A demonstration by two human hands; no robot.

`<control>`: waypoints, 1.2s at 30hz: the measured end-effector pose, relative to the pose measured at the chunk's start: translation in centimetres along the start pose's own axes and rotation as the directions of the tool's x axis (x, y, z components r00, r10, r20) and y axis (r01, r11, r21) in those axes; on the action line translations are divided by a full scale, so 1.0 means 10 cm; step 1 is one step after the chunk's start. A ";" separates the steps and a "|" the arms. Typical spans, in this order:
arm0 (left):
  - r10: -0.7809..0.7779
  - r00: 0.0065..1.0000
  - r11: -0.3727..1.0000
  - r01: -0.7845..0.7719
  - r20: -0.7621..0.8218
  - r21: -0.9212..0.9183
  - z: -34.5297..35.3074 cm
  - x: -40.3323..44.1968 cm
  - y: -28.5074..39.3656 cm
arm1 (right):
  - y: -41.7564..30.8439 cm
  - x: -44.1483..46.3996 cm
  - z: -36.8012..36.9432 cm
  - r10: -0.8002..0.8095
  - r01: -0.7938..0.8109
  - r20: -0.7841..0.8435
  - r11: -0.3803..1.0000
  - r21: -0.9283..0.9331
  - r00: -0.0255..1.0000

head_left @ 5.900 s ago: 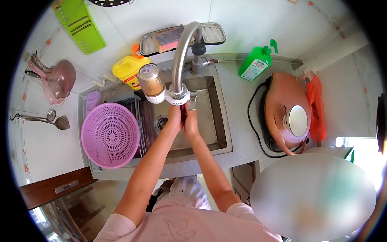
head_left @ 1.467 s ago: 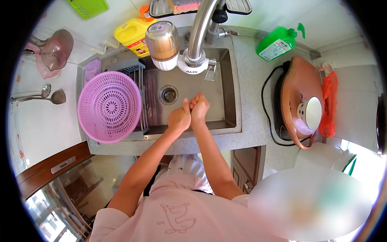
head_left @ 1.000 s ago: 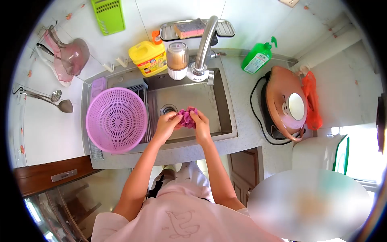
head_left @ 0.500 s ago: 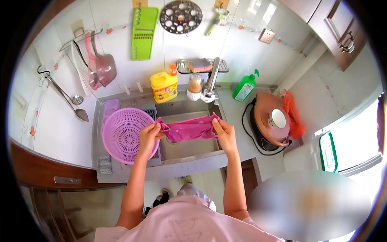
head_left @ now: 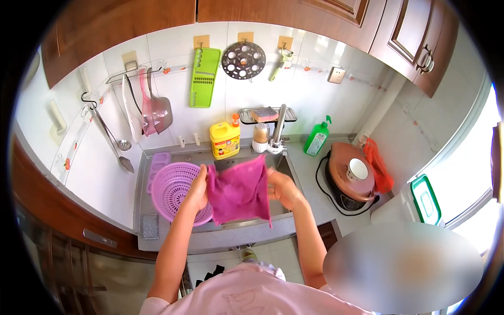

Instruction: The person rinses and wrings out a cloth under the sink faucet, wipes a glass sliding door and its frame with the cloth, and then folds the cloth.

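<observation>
A magenta cloth [head_left: 239,190] is spread out, roughly square, in front of me above the front of the sink [head_left: 281,212]. My left hand [head_left: 196,190] is closed on its upper left edge, thumb pointing up. At the right edge, my right hand [head_left: 286,190] has its fingers curled against the fabric; they are slightly blurred and partly hidden. The cloth's upper right corner sticks up above that hand. Behind the left forearm, a purple plastic colander [head_left: 176,191] stands at the left of the sink, partly covered by the hand.
A yellow jug [head_left: 224,140] and the faucet [head_left: 276,134] stand behind the sink. To the right are a green pump bottle [head_left: 317,137] and an electric pan [head_left: 344,181] with a white bowl [head_left: 357,169] on top. A green grater [head_left: 205,79] hangs on the wall.
The cloth has gone from a narrow gathered strip to an open square. My right hand has turned and moved slightly lower. The view has tilted up, showing the upper cabinets.
</observation>
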State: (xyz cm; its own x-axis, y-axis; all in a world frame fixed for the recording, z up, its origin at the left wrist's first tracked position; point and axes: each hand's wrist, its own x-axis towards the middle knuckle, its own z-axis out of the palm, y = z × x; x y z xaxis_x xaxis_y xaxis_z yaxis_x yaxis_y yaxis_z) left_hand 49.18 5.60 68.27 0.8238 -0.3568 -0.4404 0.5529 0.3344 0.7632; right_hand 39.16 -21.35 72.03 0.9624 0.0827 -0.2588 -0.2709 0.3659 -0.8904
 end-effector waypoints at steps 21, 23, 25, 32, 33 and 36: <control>0.023 0.848 0.695 -0.394 0.530 0.601 -0.24 -0.58 0.50 | -0.27 -0.20 -0.16 -0.242 0.219 -0.069 0.946 -0.239 0.968; 0.021 0.840 0.499 -0.479 0.543 0.722 -0.27 -0.60 0.62 | -0.40 -0.20 -0.16 -0.215 0.195 -0.081 0.961 -0.198 0.973; 0.034 0.844 0.351 -0.512 0.535 0.784 -0.22 -0.62 0.78 | -0.56 -0.20 -0.13 -0.291 0.277 -0.007 0.918 -0.284 0.957; 0.385 0.733 -0.021 -0.601 0.561 0.799 -0.28 -0.62 1.13 | -0.66 0.01 -0.03 -0.519 0.380 0.058 0.541 -0.750 0.853; 0.403 0.730 -0.023 -0.595 0.552 0.803 -0.27 -0.64 1.15 | -0.68 -0.01 0.02 -0.557 0.372 0.075 0.444 -0.815 0.827; 0.463 0.691 -0.033 -0.612 0.555 0.790 -0.31 -0.77 1.21 | -0.80 -0.05 0.15 -0.560 0.337 0.162 0.225 -0.915 0.813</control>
State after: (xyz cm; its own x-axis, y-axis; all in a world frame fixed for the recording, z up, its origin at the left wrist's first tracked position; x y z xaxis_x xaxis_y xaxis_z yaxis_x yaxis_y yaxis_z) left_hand 49.92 15.07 79.40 0.7559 -0.5757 0.3117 -0.6215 -0.4813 0.6181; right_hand 40.83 -22.88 79.86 0.9371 0.0121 0.3489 0.2439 -0.7378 -0.6295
